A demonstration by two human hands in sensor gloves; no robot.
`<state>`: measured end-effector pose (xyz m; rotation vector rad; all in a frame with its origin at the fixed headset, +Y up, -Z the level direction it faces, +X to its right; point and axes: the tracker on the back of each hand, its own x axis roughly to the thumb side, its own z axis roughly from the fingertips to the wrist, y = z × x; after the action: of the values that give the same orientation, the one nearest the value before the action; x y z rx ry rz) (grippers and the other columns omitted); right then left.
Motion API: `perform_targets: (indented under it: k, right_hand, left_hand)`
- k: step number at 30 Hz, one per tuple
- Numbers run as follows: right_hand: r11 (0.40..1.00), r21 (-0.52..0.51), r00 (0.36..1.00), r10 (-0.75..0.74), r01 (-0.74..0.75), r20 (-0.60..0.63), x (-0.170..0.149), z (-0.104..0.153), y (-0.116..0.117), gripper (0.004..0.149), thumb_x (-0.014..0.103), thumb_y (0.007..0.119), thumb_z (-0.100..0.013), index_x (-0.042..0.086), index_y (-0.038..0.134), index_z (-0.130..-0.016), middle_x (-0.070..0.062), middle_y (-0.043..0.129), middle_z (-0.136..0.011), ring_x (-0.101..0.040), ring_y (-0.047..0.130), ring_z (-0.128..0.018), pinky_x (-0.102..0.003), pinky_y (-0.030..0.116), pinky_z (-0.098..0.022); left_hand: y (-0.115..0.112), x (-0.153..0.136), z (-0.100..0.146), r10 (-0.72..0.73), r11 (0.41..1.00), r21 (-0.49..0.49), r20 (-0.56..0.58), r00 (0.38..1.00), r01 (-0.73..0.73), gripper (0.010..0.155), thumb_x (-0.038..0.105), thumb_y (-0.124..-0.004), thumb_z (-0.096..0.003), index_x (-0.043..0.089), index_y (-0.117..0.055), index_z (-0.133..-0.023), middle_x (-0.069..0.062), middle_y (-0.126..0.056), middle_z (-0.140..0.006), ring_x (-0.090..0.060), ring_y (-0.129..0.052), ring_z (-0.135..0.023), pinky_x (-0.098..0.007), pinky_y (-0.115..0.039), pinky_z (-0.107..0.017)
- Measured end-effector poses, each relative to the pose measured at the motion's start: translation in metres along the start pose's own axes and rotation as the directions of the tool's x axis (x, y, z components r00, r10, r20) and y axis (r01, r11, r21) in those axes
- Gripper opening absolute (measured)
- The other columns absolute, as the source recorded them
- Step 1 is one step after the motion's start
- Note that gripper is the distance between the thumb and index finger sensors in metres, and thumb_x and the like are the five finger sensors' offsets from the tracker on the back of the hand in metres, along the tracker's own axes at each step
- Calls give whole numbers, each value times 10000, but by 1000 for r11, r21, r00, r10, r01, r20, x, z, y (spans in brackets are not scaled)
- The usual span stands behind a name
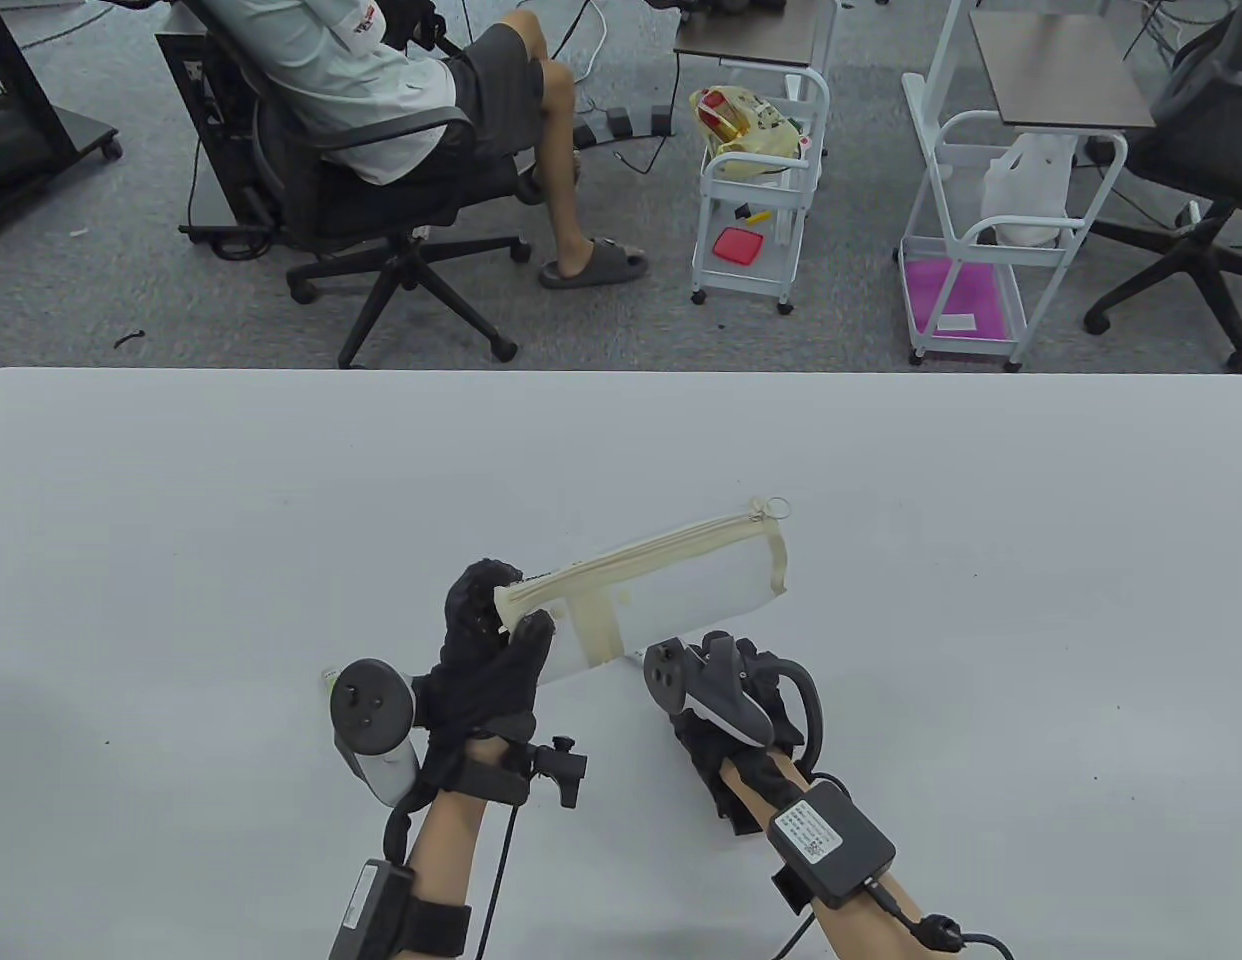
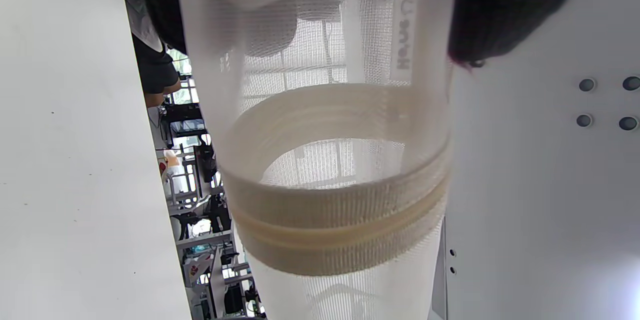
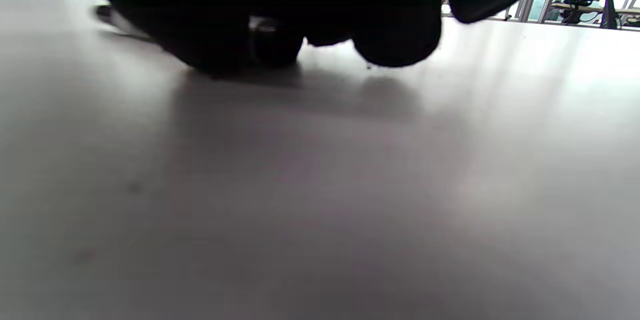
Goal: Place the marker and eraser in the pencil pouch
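Note:
The pencil pouch [image 1: 681, 585] is white mesh with beige zipper trim. It is tilted, its zipper pull up at the far right. My left hand [image 1: 501, 630] grips its near left end and holds it off the table. The left wrist view looks along the mesh tube [image 2: 340, 220], which looks empty. My right hand [image 1: 726, 700] rests on the table just under the pouch. Its fingers [image 3: 390, 35] curl around a slim object, apparently the marker [image 3: 107, 13], whose end sticks out to the left. I cannot make out the eraser.
A small pale object [image 1: 328, 680] peeks out on the table behind my left tracker. The white table [image 1: 981, 600] stretches wide around both hands. Beyond its far edge stand an office chair with a seated person [image 1: 401, 110] and two white carts [image 1: 756, 190].

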<state>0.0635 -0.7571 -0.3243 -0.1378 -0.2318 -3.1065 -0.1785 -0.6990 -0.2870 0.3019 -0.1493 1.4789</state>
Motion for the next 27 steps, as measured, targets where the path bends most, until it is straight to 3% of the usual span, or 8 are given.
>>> perform_targets:
  k: [3,7,13,16,19,21,23,27]
  right_hand:
    - [996,70,999,-47,47,-13,-17,3,-4,471,389,838,-454,158,821,-864,-157,789,-900,-344,902,-705,-648,620,-635]
    - [987,65,985,-143,150,-95,-60,9,-13,489,377,846,-445,132,802,-866,-170,872,-855,-357,979,-667,-624,679,-608]
    - [930,-53,906,-367,365,-212,-145,24,-29,489,372,870,-428,137,807,-852,-147,924,-778,-288,1035,-520,-581,738,-570]
    - [861,-216,834,-503,461,-225,-182,37,-42,488,355,865,-434,130,803,-862,-152,914,-768,-284,1021,-491,-588,733,-566]
    - [737,-398,750,-642,546,-160,-208,52,-55,479,345,856,-438,133,810,-866,-157,910,-763,-280,1017,-490,-587,735,-563]
    - [582,-485,645,-762,653,-47,-223,62,-62,474,345,853,-439,133,823,-862,-161,917,-749,-277,1020,-477,-584,745,-554]
    - [414,-512,529,-844,753,95,-231,70,-65,467,343,852,-442,133,836,-858,-167,919,-737,-279,1018,-463,-583,746,-549]
    - [250,-487,420,-863,837,281,-233,80,-74,447,348,841,-449,155,855,-852,-158,914,-728,-264,1006,-457,-580,745,-548]
  left_hand:
    - [2,-2,0,10,1000,4,-8,1000,-10,744,569,-751,-432,308,-428,-1050,-91,-547,-1105,-348,-763,-938,-443,-815,-588]
    - [4,-3,1,9,1000,-4,-10,1000,-9,749,569,-751,-432,304,-426,-1053,-95,-542,-1108,-351,-757,-943,-448,-811,-593]
    - [0,-1,1,5,998,-63,11,1000,-4,753,565,-757,-428,299,-437,-1056,-98,-555,-1108,-359,-765,-940,-455,-813,-589]
    - [-6,-3,1,-3,994,-112,9,1000,4,754,562,-760,-426,298,-443,-1057,-99,-557,-1110,-363,-764,-941,-461,-811,-591]
    - [-12,-5,3,-17,988,-152,7,1000,18,752,556,-764,-425,295,-453,-1058,-100,-564,-1110,-368,-767,-941,-467,-811,-590]
    - [-15,-6,3,-33,985,-171,16,999,35,748,553,-769,-423,293,-467,-1055,-97,-579,-1106,-367,-781,-933,-466,-820,-583]
    - [-18,-7,5,-56,981,-185,26,998,60,747,553,-770,-422,292,-471,-1054,-98,-593,-1100,-367,-784,-933,-466,-821,-584]
    - [-23,-9,6,-82,977,-195,29,996,86,746,550,-772,-421,291,-475,-1054,-97,-590,-1103,-367,-779,-938,-469,-818,-589]
